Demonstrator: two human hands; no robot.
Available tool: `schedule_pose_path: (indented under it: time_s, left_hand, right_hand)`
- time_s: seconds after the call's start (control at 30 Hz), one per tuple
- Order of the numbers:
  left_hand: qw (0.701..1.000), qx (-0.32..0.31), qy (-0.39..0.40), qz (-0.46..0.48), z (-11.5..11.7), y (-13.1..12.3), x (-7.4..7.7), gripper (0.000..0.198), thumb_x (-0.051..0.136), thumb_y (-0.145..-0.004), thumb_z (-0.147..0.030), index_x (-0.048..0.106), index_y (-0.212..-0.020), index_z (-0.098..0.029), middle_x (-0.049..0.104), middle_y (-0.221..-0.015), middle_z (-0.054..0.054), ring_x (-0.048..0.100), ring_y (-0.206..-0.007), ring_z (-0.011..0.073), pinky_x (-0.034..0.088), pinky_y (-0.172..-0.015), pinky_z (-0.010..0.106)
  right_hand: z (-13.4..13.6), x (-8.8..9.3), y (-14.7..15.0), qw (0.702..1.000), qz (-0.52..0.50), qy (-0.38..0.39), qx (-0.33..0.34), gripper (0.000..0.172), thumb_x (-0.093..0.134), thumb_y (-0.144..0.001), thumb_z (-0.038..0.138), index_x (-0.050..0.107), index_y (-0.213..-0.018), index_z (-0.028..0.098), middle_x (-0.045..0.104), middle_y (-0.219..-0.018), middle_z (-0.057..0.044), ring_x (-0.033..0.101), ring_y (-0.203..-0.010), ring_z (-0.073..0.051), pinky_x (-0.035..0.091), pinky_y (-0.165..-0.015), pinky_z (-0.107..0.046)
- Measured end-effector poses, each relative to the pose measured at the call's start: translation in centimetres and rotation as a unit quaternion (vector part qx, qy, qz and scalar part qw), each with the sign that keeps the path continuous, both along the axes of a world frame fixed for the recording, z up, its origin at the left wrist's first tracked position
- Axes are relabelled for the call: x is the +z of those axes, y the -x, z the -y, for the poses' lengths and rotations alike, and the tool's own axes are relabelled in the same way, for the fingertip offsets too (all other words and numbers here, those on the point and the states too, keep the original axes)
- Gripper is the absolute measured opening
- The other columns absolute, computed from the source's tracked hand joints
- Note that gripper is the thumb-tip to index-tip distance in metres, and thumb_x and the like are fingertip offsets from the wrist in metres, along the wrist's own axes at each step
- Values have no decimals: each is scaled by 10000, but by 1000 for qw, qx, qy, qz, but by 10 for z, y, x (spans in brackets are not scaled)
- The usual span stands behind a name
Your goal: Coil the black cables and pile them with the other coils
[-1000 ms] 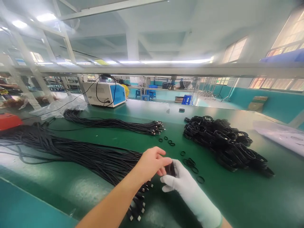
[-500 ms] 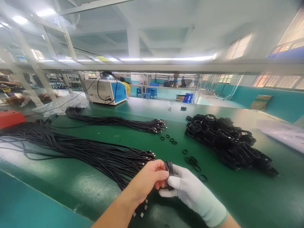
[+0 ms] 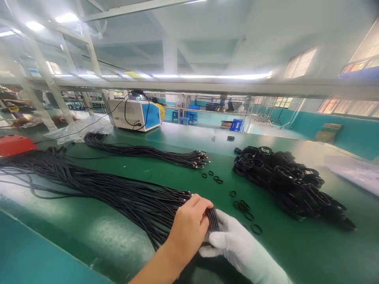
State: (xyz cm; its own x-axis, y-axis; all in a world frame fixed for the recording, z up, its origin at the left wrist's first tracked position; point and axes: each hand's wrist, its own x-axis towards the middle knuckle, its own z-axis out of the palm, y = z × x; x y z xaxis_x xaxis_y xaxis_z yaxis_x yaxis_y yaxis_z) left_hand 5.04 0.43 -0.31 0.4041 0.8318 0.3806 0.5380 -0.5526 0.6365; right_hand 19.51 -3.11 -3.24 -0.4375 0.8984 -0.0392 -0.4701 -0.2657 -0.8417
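- two hands at work, both on one thing. landmark: near cable bundle (image 3: 118, 185), spread along the green table (image 3: 166, 173).

- grip?

- left hand (image 3: 192, 219), bare: fingers bent around one side of a coiled cable (image 3: 212, 217), black. right hand (image 3: 235, 240), white glove: thumb and fingers clasping the other side. fingertips partly hidden.

- where's the coil?

- just off the connector end of the near bundle, between the hands. whether the left hand also touches the bundle, cannot tell.

- around it?

- right of the bundle: loose black rings (image 3: 244, 206), then a heap of coiled cables (image 3: 284, 173). beyond the bundle: a second cable bundle (image 3: 148, 152), metal tips showing; further back, a white-and-blue machine (image 3: 134, 112). at the bundle's left end, a red box (image 3: 16, 146).

- lettering?

- yellow patch (image 3: 132, 74) above the machine, too blurred to read.
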Motion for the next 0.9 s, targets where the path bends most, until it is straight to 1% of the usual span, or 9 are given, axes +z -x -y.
schedule_pose_path:
  time_s: [0.17,0.3,0.43,0.5,0.57,0.63,0.7,0.77,0.9]
  left_hand:
    - [995,15,29,94,-7,-4,-12,321,425,-686,11,646,-792,-195,587,-776,0,559,-708,123,438,-661,226]
    - [989,4,100,113,-17,-1,-1,270,479,-672,-26,658,-790,-189,588,-764,-5,541,-693,127,436,-673,240]
    - [945,-116,266,148,-30,18,17,341,577,-710,-149,649,-1039,-204,629,-953,25,550,-840,156,442,-746,258]
    - [913,-192,318,167,-34,26,19,416,592,-698,-146,628,-1106,-218,612,-1082,34,541,-940,171,432,-816,272]
    - [886,-248,351,175,-36,29,14,449,621,-663,-140,628,-1108,-204,616,-1076,38,554,-935,179,433,-829,282]
    - [885,-248,357,169,-35,28,8,424,633,-654,-150,641,-1077,-187,635,-1004,38,569,-913,187,441,-825,295]
    - [912,-198,331,142,-34,25,4,405,646,-654,-165,649,-1058,-195,642,-1014,37,560,-970,209,438,-850,313]
    - [937,-149,297,111,-34,23,2,402,659,-660,-180,652,-1061,-214,635,-1083,37,537,-1039,223,422,-894,328]
    - [940,-124,281,150,-38,28,4,373,601,-760,-246,611,-1130,-200,619,-1154,69,559,-1039,208,413,-933,337]
  right_hand:
    - [-1,2,4,1000,-17,15,14,471,717,-671,208,537,-1104,163,553,-1070,-88,600,-943,-229,503,-755,-342]
    - [-3,0,0,997,-70,27,26,374,659,-738,197,565,-1094,128,573,-1015,-81,597,-906,-180,495,-750,-283]
    - [-5,-5,-6,979,-178,70,70,380,562,-796,309,583,-1109,95,598,-992,-95,600,-840,-169,503,-704,-276]
    - [-5,-6,-5,969,-198,91,120,460,505,-800,387,589,-1088,37,604,-956,-120,602,-825,-182,507,-694,-289]
    - [-6,-5,-3,965,-183,102,155,531,468,-797,450,606,-1019,-12,595,-927,-139,604,-807,-190,508,-703,-305]
    - [-7,-5,0,980,-137,83,118,514,498,-794,461,594,-1036,18,584,-924,-126,601,-809,-192,508,-706,-321]
    - [-9,-7,3,998,-48,43,25,452,624,-742,395,565,-1067,88,573,-904,-88,592,-804,-187,508,-682,-321]
    - [-11,-9,4,998,44,17,-52,482,723,-658,304,529,-1065,133,558,-890,-61,589,-770,-178,507,-643,-315]
    - [-10,-9,1,995,69,25,-71,485,692,-662,348,484,-1045,136,543,-951,-84,609,-731,-176,511,-654,-347]
